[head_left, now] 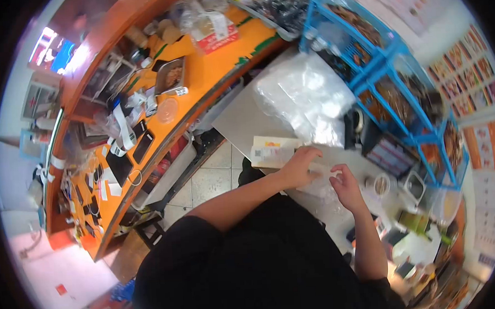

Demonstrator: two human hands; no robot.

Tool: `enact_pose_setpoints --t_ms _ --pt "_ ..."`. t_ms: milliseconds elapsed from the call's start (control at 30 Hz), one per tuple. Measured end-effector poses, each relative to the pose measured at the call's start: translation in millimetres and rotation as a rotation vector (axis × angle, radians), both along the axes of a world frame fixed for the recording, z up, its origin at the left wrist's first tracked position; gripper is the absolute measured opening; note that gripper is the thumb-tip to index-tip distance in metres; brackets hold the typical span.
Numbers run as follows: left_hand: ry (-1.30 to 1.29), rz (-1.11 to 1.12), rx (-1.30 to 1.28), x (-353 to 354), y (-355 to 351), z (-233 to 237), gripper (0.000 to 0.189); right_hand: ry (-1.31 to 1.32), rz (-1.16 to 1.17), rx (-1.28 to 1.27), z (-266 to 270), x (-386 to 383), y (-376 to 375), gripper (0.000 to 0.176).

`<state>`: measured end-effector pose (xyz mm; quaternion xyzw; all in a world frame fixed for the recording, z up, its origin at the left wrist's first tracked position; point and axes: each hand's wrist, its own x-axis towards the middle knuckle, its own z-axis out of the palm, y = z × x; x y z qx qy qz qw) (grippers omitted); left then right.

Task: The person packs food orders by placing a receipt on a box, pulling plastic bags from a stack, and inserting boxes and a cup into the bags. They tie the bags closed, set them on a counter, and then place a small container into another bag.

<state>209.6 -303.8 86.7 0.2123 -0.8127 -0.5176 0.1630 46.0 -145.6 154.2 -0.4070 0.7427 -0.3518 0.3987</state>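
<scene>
My left hand [299,169] reaches over the light worktop, fingers spread and curved toward the right. Just beyond its wrist lies a pale printed packet [274,149] with an orange patch and a square code. My right hand [346,189] is a little to the right, thumb and fingers apart, the palm side turned toward the left hand. Between and below both hands is a crinkled sheet of clear plastic [320,194], its edges hard to make out. A big pile of clear plastic bags [308,94] sits just ahead of the hands.
Blue stacked baskets [391,84] stand along the right wall. A dark-framed tablet [390,152], a small cup [380,185] and a green item [414,222] are at the worktop's right. Leftward runs an orange counter [202,73] with a metal tray [171,75] and phones [143,147].
</scene>
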Motion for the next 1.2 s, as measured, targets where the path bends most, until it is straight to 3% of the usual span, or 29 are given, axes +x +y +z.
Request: enact_pose_setpoints --t_ms 33,67,100,133,233,333,367,400,433,467,500,533,567,600,633,700,767,833,900,1033,1167,1200 --pt "0.030 -0.030 -0.203 18 -11 12 0.082 0.012 0.035 -0.009 11 -1 -25 0.020" --pt "0.037 -0.001 -0.208 34 -21 24 0.082 -0.255 -0.006 -0.069 22 2 -50 0.021" --pt "-0.015 -0.026 -0.180 48 -31 36 0.097 -0.524 -0.050 -0.120 33 4 -75 0.023" --pt "-0.067 -0.057 -0.155 58 -44 48 0.113 -0.450 0.051 -0.139 46 3 -106 0.026" --pt "-0.176 0.087 -0.305 76 -99 84 0.116 -0.414 0.055 -0.230 79 26 -222 0.028" --pt "-0.169 0.405 -0.494 100 -211 75 0.108 -0.281 0.294 -0.402 66 66 -361 0.032" --pt "-0.248 0.459 -0.557 108 -250 64 0.098 -0.187 0.332 -0.489 51 81 -405 0.034" --pt "-0.321 0.505 -0.617 117 -291 40 0.090 0.030 0.360 -0.409 56 92 -436 0.036" --pt "-0.030 0.455 -0.118 135 -349 -41 0.076 0.250 0.377 -0.314 60 98 -456 0.039" --pt "-0.213 0.565 -0.696 139 -379 -21 0.071 0.495 0.335 -0.279 54 99 -465 0.038" --pt "-0.509 0.603 -0.385 138 -417 -39 0.068 0.740 0.290 -0.230 47 96 -468 0.037" --pt "-0.526 0.489 -0.680 155 -454 -82 0.068 0.604 0.167 -0.100 45 89 -462 0.025" --pt "-0.692 0.467 -0.750 151 -458 -34 0.066 0.620 0.115 -0.062 36 76 -450 0.025" --pt "-0.794 0.497 -0.915 146 -470 -40 0.058 0.630 -0.089 0.019 19 59 -430 0.023" --pt "-0.761 0.446 -0.909 131 -460 -25 0.058 0.635 -0.286 0.102 -1 43 -406 0.022" --pt "-0.727 0.563 -0.712 96 -430 38 0.049 0.796 -0.352 0.282 -44 7 -351 0.021" --pt "-0.432 0.268 -0.358 51 -396 45 0.041 0.869 -0.419 0.305 -64 -4 -313 0.020" --pt "0.011 -0.013 -0.266 3 -335 -7 0.038 0.914 -0.482 0.116 -73 -9 -291 0.018" --pt "0.158 -0.209 -0.618 -41 -286 15 0.035 0.913 -0.523 0.149 -60 0 -290 0.018" --pt "0.035 -0.213 -0.700 -65 -285 0 0.027 0.698 -0.698 0.166 -70 8 -276 0.022" --pt "0.095 -0.331 -0.632 -55 -303 -35 0.017 0.776 -0.497 0.286 -62 2 -267 0.037" --pt "0.111 -0.322 -0.649 -53 -304 -36 0.015 0.827 -0.402 0.135 -62 -2 -266 0.038"
